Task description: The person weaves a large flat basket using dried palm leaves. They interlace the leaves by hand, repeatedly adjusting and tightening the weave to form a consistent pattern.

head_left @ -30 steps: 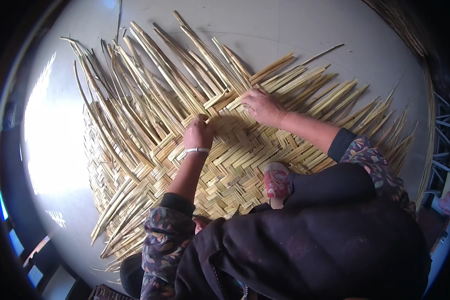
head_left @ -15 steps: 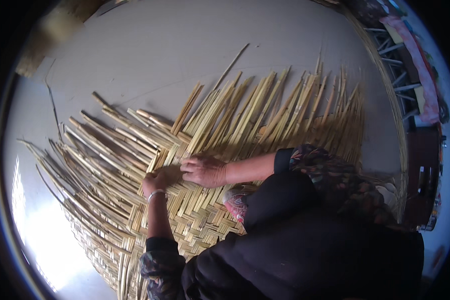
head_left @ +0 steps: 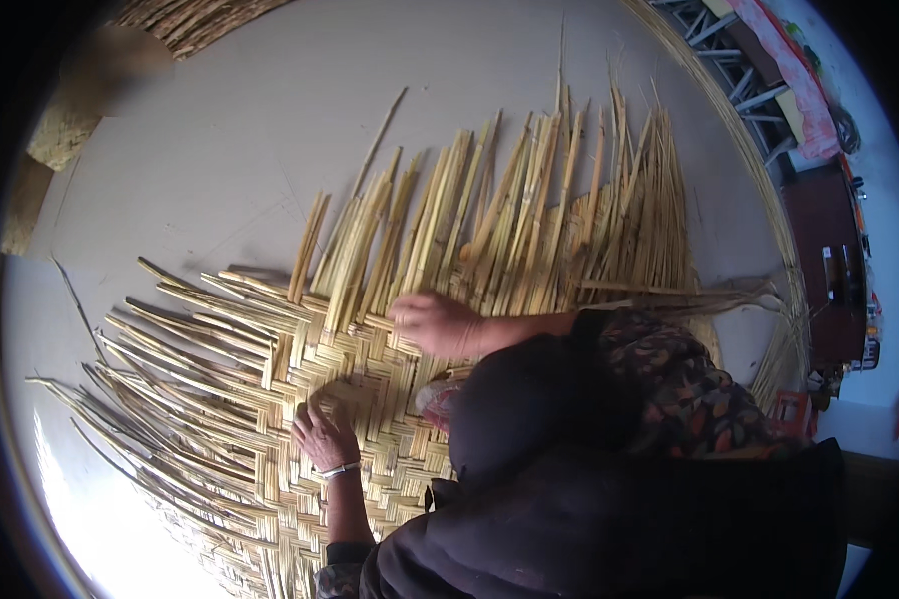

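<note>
A half-woven reed mat (head_left: 370,399) lies flat on the floor (head_left: 220,150). Loose reed strips (head_left: 529,220) stick out behind it and to its left. The left hand (head_left: 322,434) rests on the woven part, near the person. The right hand (head_left: 432,321) rests farther back, where the loose strips begin. A bracelet (head_left: 338,470) sits on the left wrist.

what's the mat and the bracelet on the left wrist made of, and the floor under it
Mat: flat, pale yellow strips, probably split reed or bamboo, matte and dry-looking, woven in herringbone with loose ends fanning out. Bracelet: thin, shiny, silvery band, probably metal. Floor: smooth grey, likely concrete, with faint cracks and glare. Left hand and right hand press on the weave.
</note>
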